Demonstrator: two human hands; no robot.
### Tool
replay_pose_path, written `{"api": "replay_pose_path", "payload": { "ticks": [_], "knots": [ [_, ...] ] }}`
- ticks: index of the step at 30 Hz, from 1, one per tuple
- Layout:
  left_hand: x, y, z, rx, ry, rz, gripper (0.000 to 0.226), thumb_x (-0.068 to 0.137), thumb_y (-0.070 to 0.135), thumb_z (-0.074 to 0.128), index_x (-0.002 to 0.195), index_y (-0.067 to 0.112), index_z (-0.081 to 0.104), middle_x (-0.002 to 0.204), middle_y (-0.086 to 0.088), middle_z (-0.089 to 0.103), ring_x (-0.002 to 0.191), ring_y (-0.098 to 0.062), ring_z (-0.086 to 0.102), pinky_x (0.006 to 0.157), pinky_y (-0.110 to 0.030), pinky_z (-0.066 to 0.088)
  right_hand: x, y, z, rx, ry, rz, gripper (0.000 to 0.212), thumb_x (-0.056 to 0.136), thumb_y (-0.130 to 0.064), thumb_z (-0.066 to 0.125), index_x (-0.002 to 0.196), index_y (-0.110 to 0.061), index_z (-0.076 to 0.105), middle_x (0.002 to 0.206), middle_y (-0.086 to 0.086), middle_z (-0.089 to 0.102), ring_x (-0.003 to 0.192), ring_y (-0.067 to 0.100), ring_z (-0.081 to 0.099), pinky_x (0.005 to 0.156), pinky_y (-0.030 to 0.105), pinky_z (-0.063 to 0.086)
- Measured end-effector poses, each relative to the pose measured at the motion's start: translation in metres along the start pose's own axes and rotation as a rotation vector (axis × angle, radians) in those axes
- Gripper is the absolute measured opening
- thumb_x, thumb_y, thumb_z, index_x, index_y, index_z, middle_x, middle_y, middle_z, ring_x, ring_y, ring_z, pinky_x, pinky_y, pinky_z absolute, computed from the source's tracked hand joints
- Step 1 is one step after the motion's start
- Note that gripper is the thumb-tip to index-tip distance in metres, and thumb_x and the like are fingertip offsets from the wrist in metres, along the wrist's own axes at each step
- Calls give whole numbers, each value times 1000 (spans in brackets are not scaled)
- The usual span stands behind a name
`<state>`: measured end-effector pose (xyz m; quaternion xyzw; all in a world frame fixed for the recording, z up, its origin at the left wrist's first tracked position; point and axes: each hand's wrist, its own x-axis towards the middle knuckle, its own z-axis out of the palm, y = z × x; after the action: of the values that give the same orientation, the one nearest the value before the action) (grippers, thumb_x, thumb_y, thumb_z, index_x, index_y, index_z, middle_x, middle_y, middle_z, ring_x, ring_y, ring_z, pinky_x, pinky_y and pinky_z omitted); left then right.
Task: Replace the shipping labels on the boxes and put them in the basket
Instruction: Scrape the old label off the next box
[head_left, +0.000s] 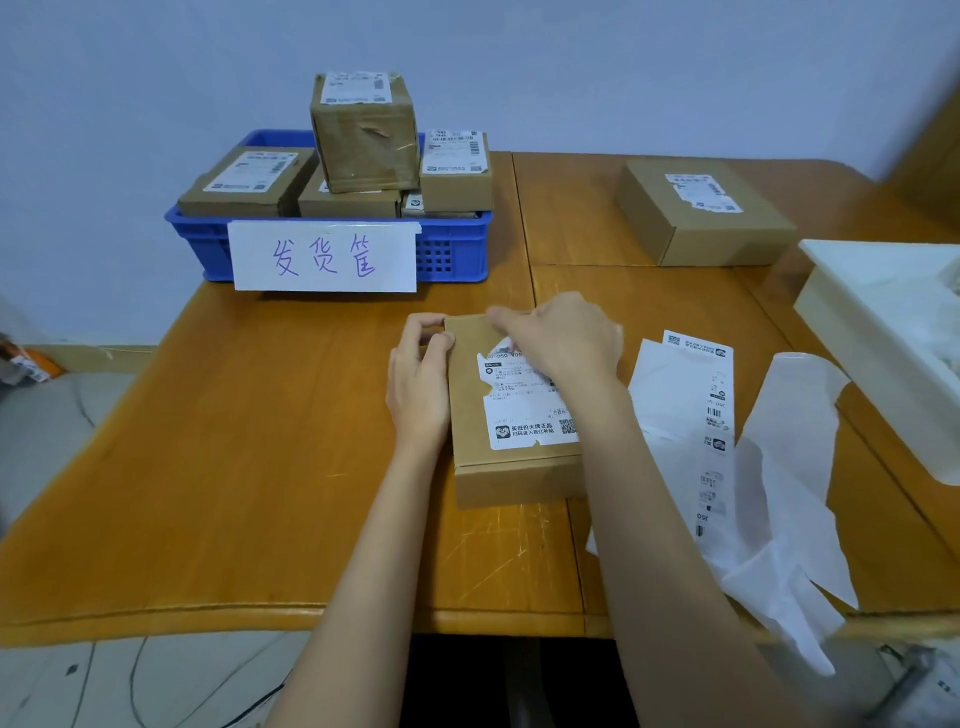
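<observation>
The right hand (563, 340) pinches the torn upper edge of an old shipping label (524, 402) between curled fingers, a grip that looks set for peeling the sticker off the cardboard box (511, 470) beneath it. The left hand (420, 376) wraps the box's far left corner, fingers curled over the top edge, apparently to keep the box from sliding while the label is pulled. The label is already ragged, with bites missing along its top and left side. The box lies flat near the middle of the table (249, 447), its long side running away from the person, towards the near edge.

Just beside it on the right lie a strip of fresh labels (714, 415) and loose white backing paper (784, 499), kept within easy reach, likely for the replacement step. Another box (701, 213) with a torn label waits near the far right corner. At the far left edge stands the blue basket (457, 254), fronted by a handwritten paper sign (324, 257) and already stacked with labelled boxes (363, 132). A white tray (878, 332) sits at the table's right edge.
</observation>
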<state>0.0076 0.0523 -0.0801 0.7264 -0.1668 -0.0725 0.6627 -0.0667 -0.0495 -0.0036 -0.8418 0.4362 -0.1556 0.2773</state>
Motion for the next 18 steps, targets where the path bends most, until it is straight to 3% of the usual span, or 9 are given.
{"api": "replay_pose_path", "payload": {
  "ticks": [3,7,10,15,18],
  "knots": [
    [-1,1,0,1,-2,5,19,83,43,45,95,41,59,92,14,63,104,-27,59,92,-58,46,-1,4,3,4,25,-5,29,81,-33,64,57,-19,57,54,-5,53,63,18,57,88,41,49],
    [-2,3,0,13,3,0,17,83,44,45,94,43,58,93,13,63,104,-25,58,93,-56,46,-9,13,4,88,79,-65,26,86,-36,65,70,-17,63,78,-2,68,85,16,63,88,40,47],
    [-2,3,1,18,5,-1,15,82,43,45,91,46,57,92,15,62,104,-26,58,93,-58,46,-11,13,10,-36,152,-96,25,89,-40,59,80,-17,63,95,-1,61,95,19,54,83,35,33],
    [-2,4,0,20,8,0,15,81,43,45,91,45,57,90,16,62,104,-26,58,93,-56,45,-13,16,12,-14,145,-99,32,90,-34,58,60,-27,51,95,-6,61,94,15,48,81,33,23],
    [-3,5,0,50,-3,-8,15,82,43,43,92,44,55,91,16,61,103,-21,57,91,-49,42,-14,17,10,6,131,-119,33,91,-30,57,59,-28,50,97,-7,57,95,14,47,81,31,20]
  ]
}}
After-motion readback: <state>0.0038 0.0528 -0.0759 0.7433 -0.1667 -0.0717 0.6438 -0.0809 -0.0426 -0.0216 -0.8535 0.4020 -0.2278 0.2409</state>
